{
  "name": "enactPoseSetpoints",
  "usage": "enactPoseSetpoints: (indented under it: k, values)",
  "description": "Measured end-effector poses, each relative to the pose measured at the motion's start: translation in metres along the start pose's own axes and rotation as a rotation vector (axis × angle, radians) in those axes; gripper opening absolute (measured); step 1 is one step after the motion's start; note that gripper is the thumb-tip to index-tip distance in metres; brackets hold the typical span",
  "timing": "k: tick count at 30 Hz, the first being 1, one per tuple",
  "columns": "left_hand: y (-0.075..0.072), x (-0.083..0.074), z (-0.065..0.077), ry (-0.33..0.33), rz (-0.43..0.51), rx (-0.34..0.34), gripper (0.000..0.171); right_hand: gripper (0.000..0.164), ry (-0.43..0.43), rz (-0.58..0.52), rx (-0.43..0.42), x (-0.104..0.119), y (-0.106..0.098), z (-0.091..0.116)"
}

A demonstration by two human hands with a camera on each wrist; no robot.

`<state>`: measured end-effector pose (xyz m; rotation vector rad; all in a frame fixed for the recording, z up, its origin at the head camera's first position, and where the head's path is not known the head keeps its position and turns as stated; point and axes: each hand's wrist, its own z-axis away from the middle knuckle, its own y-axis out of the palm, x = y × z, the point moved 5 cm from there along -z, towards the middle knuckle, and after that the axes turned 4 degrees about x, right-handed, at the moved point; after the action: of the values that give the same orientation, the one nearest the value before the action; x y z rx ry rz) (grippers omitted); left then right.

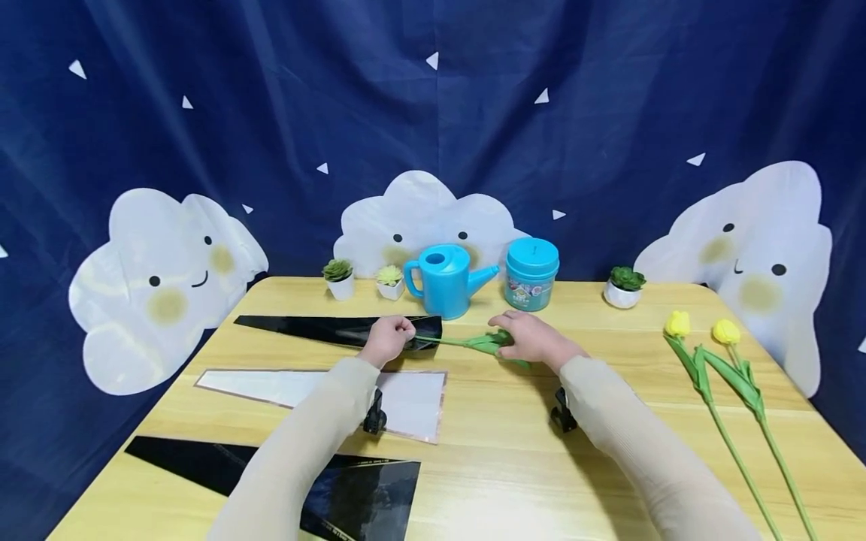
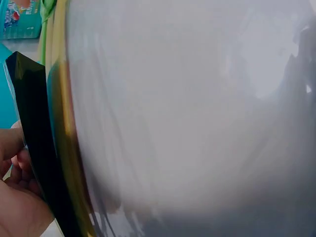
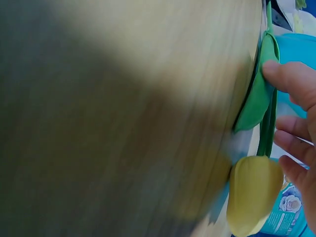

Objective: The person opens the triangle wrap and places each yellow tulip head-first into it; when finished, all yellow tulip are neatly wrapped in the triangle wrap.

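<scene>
My left hand [image 1: 387, 340] pinches the open end of a long, tapered black wrapping sleeve [image 1: 325, 328], whose edge lifts in the left wrist view. The stem of an artificial yellow tulip [image 3: 254, 195] reaches into that opening. Over its leaves [image 1: 490, 342] my right hand [image 1: 531, 338] is spread loosely. Seen from the right wrist, the thumb [image 3: 284, 76] touches a green leaf while the other fingers stay apart beside the stem. The right hand covers the tulip's flower in the head view.
A white sleeve [image 1: 413, 398] and another black sleeve [image 1: 372, 492] lie nearer. Two yellow tulips [image 1: 727, 330] lie at the right. Along the back stand a blue watering can [image 1: 446, 285], a blue lidded tub [image 1: 532, 274] and several small potted plants [image 1: 624, 285].
</scene>
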<state>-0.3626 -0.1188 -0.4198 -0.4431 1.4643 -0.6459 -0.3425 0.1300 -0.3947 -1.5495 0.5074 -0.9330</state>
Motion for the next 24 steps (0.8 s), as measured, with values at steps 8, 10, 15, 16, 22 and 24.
enactPoseSetpoints:
  k: [8,10,15,16,22,24]
  values:
    - [-0.003,-0.002,0.001,0.020,0.060,-0.040,0.012,0.046,0.027,-0.026,0.088,0.000,0.007,-0.009]
    - [-0.002,-0.002,0.003,0.036,0.071,-0.059,0.013,0.038,0.003,-0.013,0.065,0.002,0.009,-0.011]
    - [0.000,0.000,0.003,0.068,0.105,-0.096,0.012,0.026,-0.020,-0.002,0.006,0.004,0.010,-0.014]
    - [0.000,0.000,0.002,0.073,0.110,-0.099,0.012,0.027,-0.012,-0.012,0.004,0.004,0.010,-0.014]
    - [-0.002,0.004,0.001,0.069,0.141,-0.110,0.012,0.027,0.040,-0.123,0.000,0.003,0.002,-0.015]
    - [-0.003,0.005,0.000,0.067,0.148,-0.111,0.012,0.027,0.050,-0.164,-0.009,0.003,-0.001,-0.016]
